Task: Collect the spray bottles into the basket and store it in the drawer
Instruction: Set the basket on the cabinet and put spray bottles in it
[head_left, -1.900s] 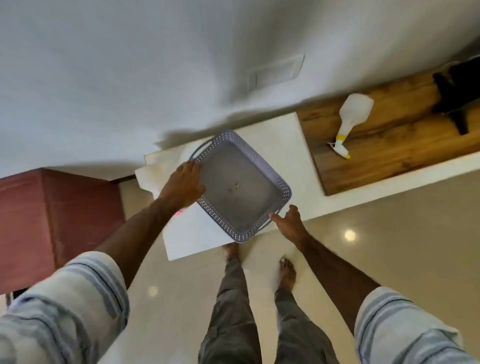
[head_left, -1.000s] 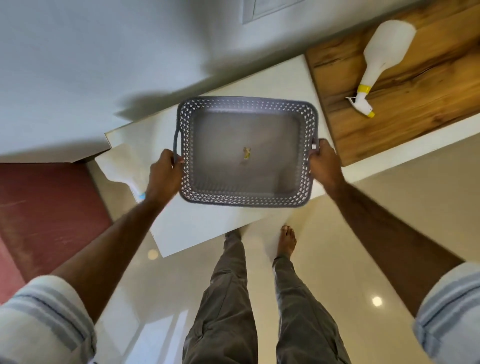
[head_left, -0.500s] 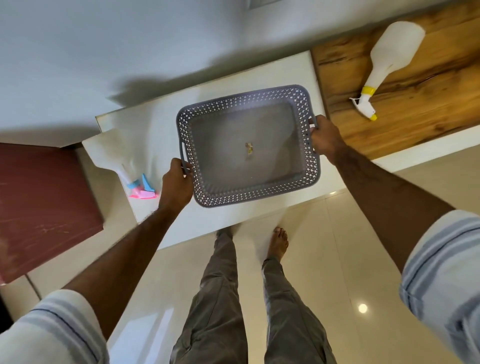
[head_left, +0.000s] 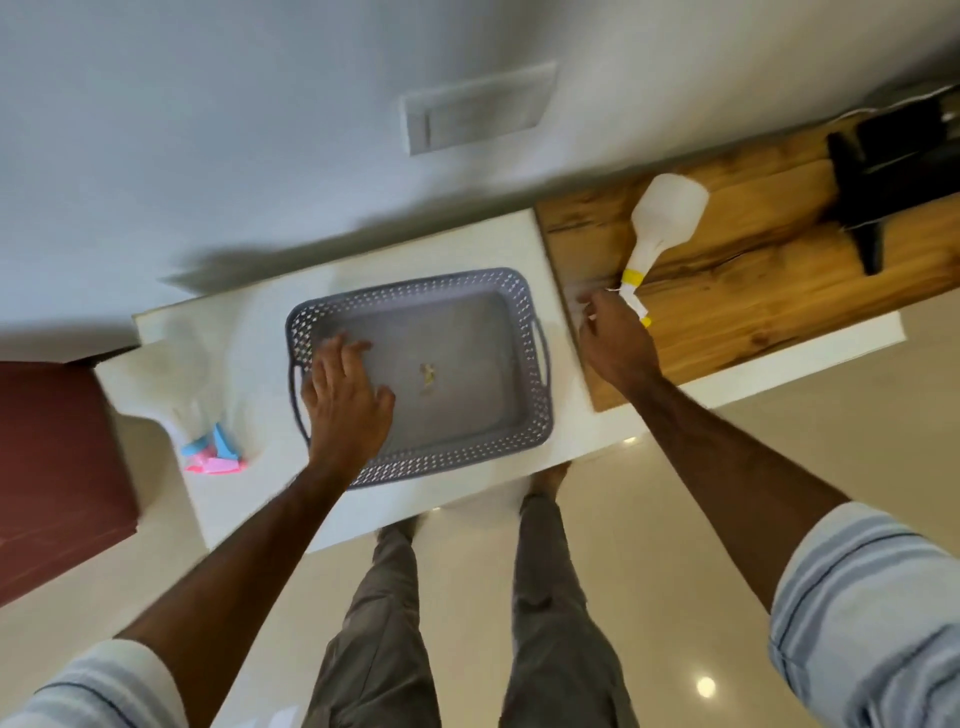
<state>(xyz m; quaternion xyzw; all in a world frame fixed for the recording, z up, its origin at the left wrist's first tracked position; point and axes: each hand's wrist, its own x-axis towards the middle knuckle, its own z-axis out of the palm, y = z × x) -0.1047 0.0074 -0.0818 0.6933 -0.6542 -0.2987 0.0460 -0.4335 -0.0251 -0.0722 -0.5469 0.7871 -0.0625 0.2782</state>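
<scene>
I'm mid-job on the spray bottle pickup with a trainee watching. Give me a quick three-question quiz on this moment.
1. True or false: the grey perforated plastic basket already holds a spray bottle.
2. Which hand is nearest the white spray bottle with the yellow collar lying on the brown wooden board? A) left hand B) right hand
3. Fill in: the white spray bottle with the pink and blue trigger lies on the white counter to the ____ of the basket.

Key: 1 false, only a small scrap lies inside; 2 B; 3 left.
</scene>
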